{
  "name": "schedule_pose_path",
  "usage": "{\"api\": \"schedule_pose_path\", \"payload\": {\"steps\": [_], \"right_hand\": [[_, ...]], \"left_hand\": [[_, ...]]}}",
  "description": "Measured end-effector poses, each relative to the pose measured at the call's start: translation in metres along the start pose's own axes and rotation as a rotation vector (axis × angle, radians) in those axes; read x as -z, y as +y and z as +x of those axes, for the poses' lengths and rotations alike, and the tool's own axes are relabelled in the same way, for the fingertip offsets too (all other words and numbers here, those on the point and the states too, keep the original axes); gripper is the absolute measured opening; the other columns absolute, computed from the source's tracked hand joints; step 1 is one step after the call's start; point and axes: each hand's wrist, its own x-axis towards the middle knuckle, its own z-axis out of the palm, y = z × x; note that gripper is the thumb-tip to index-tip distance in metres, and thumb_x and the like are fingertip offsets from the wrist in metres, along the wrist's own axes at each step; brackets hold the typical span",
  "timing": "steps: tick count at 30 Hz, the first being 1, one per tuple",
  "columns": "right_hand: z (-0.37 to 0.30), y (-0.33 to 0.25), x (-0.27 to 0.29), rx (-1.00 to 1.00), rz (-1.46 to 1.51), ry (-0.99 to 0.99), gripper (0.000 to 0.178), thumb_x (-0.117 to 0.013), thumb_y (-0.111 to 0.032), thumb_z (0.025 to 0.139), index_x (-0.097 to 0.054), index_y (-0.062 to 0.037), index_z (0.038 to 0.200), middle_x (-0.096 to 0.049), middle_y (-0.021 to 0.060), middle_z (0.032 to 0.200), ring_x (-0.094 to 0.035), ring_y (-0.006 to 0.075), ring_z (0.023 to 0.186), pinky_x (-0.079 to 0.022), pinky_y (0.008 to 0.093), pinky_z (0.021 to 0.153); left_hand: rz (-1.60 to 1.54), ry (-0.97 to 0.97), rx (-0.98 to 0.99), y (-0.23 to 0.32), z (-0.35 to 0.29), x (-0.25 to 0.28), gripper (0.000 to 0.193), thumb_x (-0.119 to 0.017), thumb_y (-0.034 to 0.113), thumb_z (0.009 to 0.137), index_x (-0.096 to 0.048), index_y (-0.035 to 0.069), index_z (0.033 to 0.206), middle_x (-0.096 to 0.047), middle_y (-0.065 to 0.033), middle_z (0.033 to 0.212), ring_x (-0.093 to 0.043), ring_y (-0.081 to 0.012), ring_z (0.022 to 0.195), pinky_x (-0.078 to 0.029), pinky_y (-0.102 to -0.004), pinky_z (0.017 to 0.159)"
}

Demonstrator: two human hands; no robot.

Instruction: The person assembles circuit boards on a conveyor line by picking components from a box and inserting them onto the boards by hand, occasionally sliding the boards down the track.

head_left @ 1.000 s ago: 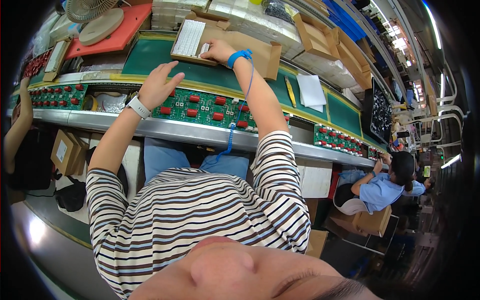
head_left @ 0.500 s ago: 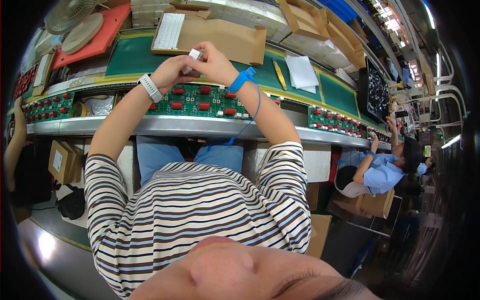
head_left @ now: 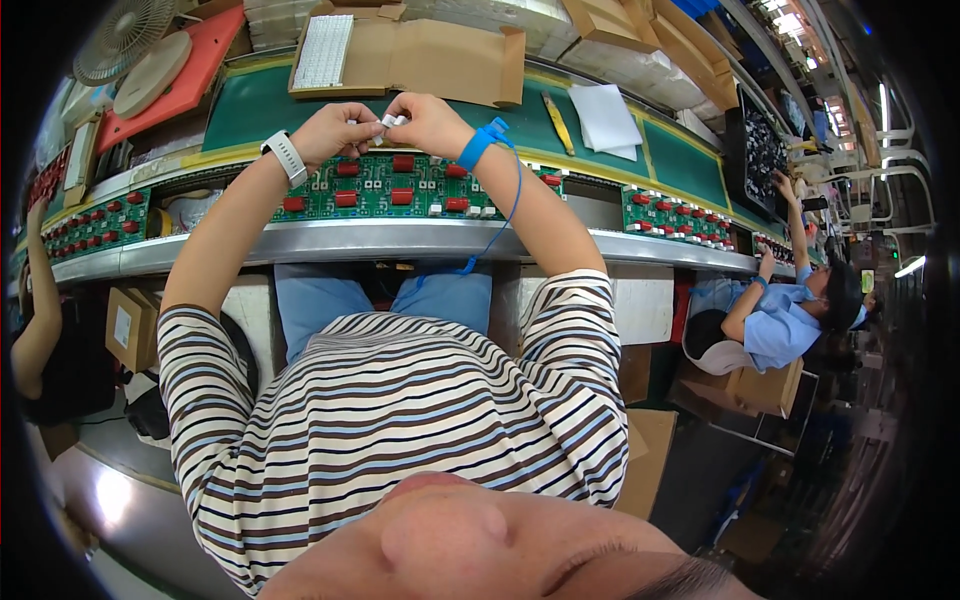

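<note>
My left hand (head_left: 335, 133) and my right hand (head_left: 425, 122) meet above the far edge of a green circuit board (head_left: 372, 198). Both are closed, with fingertips pinched close together. Small white block-shaped components (head_left: 396, 121) show at the right fingertips, and another bit of white shows at the left fingers. Their exact shape is too small to make out. Red cylindrical parts (head_left: 402, 196) and small white parts stand on the board. A white watch band is on my left wrist, and a blue strap (head_left: 477, 148) with a coiled cord circles my right wrist.
Beyond my hands an open cardboard box (head_left: 455, 65) holds rows of white components (head_left: 325, 50). A yellow-handled tool (head_left: 558, 122) and white sheets (head_left: 606, 118) lie to the right on the green surface. More boards (head_left: 678, 216) sit along the metal-edged line. Co-workers' arms show at both sides.
My hands have come down and nearer the board. The white pieces, bunched together before, now show apart between the two hands. At the right, a co-worker's arm has stretched toward the black tray.
</note>
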Motion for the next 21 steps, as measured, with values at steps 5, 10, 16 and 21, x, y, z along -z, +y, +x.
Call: {"api": "schedule_pose_path", "payload": {"steps": [5, 10, 16, 21], "right_hand": [[-0.002, -0.002, -0.004, 0.007, 0.059, -0.047, 0.034, -0.062, -0.013, 0.076, -0.057, 0.0018, 0.107, -0.063, 0.0117, 0.087, -0.061, 0.0147, 0.072, -0.050, 0.0268, 0.066], [-0.001, 0.019, 0.006, -0.141, 0.438, -0.139, 0.030, -0.057, -0.006, 0.079, -0.054, 0.0019, 0.108, -0.061, 0.0118, 0.086, -0.062, 0.0162, 0.072, -0.052, 0.0250, 0.063], [-0.010, 0.011, 0.016, -0.260, 0.531, -0.079, 0.029, -0.061, -0.007, 0.077, -0.053, 0.0011, 0.103, -0.060, 0.0101, 0.083, -0.061, 0.0144, 0.070, -0.051, 0.0234, 0.060], [-0.014, 0.023, 0.018, -0.181, 0.344, -0.043, 0.023, -0.063, -0.013, 0.076, -0.060, -0.0021, 0.097, -0.060, 0.0084, 0.082, -0.060, 0.0148, 0.074, -0.049, 0.0262, 0.061]], "left_hand": [[0.149, -0.026, 0.010, -0.004, 0.003, 0.002, 0.014, -0.060, 0.016, 0.084, -0.058, 0.004, 0.089, -0.059, -0.0001, 0.076, -0.051, -0.0046, 0.062, -0.043, -0.0177, 0.054], [0.306, -0.001, -0.040, 0.001, 0.002, -0.002, 0.011, -0.060, 0.010, 0.080, -0.059, 0.000, 0.085, -0.060, -0.0030, 0.074, -0.054, -0.0079, 0.064, -0.045, -0.0214, 0.055], [0.763, -0.001, -0.282, -0.003, 0.010, -0.010, 0.009, -0.060, 0.005, 0.074, -0.061, 0.002, 0.083, -0.061, -0.0089, 0.074, -0.058, -0.0188, 0.067, -0.047, -0.0295, 0.063], [0.844, -0.022, -0.375, -0.001, 0.010, -0.015, 0.010, -0.061, 0.005, 0.073, -0.060, 0.002, 0.082, -0.062, -0.0118, 0.077, -0.060, -0.0245, 0.069, -0.047, -0.0320, 0.065]]}}
